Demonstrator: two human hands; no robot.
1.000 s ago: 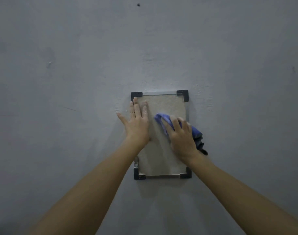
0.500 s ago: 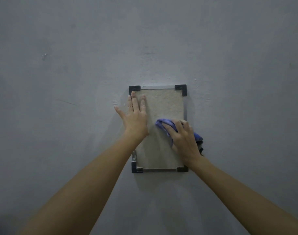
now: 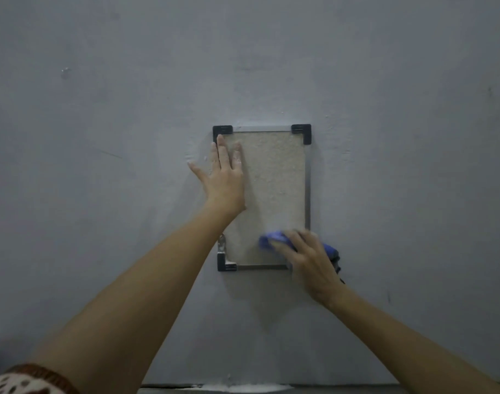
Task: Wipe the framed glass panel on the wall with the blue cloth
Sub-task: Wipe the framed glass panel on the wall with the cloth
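Two hands on the small rectangular metal-framed glass panel (image 3: 274,194) with black corner caps, hung on the grey painted wall (image 3: 101,137); left hand (image 3: 224,180) flat on the panel's 10 o'clock area, fingers straight, thumb splayed toward 9 o'clock, grasping nothing; likely bracing so the frame doesn't shift under wiping load; right hand (image 3: 311,263) presses the bunched blue cloth (image 3: 271,240) on the glass at 5 o'clock, fingers curled over it, motion-blurred; forearm comes up from 5 o'clock; cloth tail overhangs the frame's right edge.
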